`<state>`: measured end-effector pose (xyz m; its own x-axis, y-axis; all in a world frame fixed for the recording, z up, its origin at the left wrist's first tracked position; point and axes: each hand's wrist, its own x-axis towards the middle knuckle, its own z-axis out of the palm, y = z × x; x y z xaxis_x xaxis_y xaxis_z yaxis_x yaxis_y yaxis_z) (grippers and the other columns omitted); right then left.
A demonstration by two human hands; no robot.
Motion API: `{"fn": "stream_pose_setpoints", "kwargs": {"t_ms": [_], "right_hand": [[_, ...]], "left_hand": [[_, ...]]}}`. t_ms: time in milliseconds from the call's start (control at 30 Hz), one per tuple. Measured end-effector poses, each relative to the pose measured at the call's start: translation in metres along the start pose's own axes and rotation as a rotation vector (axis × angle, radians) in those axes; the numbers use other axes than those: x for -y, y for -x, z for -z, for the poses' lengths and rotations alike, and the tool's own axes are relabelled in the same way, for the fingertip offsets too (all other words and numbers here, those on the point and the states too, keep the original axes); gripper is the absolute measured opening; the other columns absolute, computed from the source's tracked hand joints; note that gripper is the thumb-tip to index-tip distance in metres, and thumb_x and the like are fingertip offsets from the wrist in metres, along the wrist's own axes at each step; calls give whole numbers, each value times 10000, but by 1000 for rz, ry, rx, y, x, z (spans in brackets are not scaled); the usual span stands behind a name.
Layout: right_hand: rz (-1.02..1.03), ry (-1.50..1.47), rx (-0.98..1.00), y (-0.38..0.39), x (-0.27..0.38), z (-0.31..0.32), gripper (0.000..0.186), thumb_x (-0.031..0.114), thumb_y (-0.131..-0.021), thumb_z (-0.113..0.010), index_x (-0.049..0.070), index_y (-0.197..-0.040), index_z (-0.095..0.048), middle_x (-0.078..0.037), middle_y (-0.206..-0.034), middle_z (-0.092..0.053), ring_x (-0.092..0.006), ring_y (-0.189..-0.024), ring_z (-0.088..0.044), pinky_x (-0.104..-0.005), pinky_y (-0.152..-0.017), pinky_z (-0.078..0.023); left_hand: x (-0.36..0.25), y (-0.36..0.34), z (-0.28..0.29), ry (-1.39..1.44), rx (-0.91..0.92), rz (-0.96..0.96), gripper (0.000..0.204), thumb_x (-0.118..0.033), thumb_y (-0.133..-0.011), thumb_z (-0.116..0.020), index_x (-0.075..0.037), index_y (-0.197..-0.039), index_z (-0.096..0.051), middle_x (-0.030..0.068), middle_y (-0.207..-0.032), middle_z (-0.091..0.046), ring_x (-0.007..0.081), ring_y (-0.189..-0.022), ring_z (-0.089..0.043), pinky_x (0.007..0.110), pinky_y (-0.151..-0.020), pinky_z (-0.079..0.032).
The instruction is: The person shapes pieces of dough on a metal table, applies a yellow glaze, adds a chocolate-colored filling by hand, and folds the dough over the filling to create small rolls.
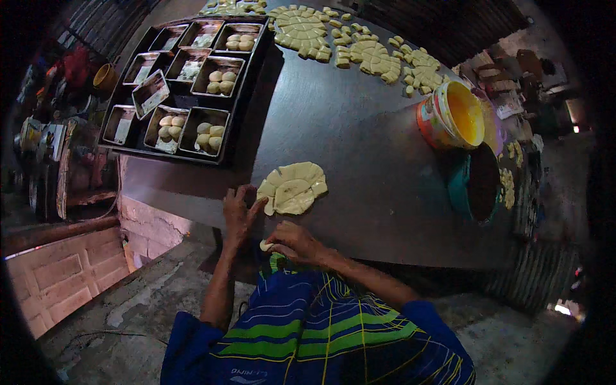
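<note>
Left hand spread, right hand closed on a small piece of dough

Set apart from each other, both hands are at the near side of the dark table. The right hand has the small piece between its fingers by the near edge. The left hand, its thumb and fingers parted, is at the near left side of a flat, scored dough round; whether the thumb touches it I cannot tell. The round lies on the table just beyond the hands, with cuts running from its middle part to its rim.

Farther off to the left is a black tray of metal tins. Four of the tins hold pale dough balls, two at the tray's near side and two along its right side. One bare tin sits askew among the others.

On the right, a teal bucket is nearer, and an orange-and-yellow bucket is just beyond it. Along the far side of the table lie more scored dough rounds, with loose cut pieces around them. Corrugated metal is behind.
</note>
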<state>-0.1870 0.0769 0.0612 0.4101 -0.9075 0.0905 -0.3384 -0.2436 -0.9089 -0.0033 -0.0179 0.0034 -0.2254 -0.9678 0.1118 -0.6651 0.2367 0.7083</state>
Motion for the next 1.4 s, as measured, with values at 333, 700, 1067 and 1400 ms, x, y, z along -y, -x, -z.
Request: {"fn": "stream_pose_setpoints", "kwargs": {"t_ms": [333, 700, 1067, 1400], "right_hand": [[-276, -836, -539, 50, 17, 51, 239, 61, -916, -700, 40, -1128, -590, -76, -1055, -687, -131, -1008, -639, -305, -908, -514], [112, -1021, -977, 106, 32, 85, 314, 202, -953, -666, 24, -1212, -674, -89, -1138, -673, -144, -1063, -640, -327, -931, -536], [97, -282, -871, 221, -6, 116, 350, 250, -968, -640, 87, -1273, -583, -48, -1286, -553, -154, -1183, -540, -338, -976, -471], [-39, -872, -1200, 342, 21, 282, 437, 74, -903, -696, 32, -1325, -586, -67, -1185, -673, -176, -1010, -661, -321, -874, -558]], "left_hand": [[-52, -5, 8, 563, -3, 285, 265, -244, -1008, -583, -26, -1152, -622, 71, -1104, -632, 187, -1011, -603, 316, -887, -479], [-257, 17, -70, 524, -9, -544, 497, -380, -1009, -524, 38, -1277, -536, 227, -1320, -565, 310, -1263, -527, 459, -1059, -408], [-338, 34, -131, 676, 825, -693, 449, -401, -925, -501, -3, -907, -709, 150, -897, -703, 308, -822, -678, 403, -742, -525], [-366, 53, -179, 943, 986, -21, 396, -368, -1019, -491, -12, -1146, -610, 97, -1099, -656, 240, -1051, -629, 391, -984, -462]]}}
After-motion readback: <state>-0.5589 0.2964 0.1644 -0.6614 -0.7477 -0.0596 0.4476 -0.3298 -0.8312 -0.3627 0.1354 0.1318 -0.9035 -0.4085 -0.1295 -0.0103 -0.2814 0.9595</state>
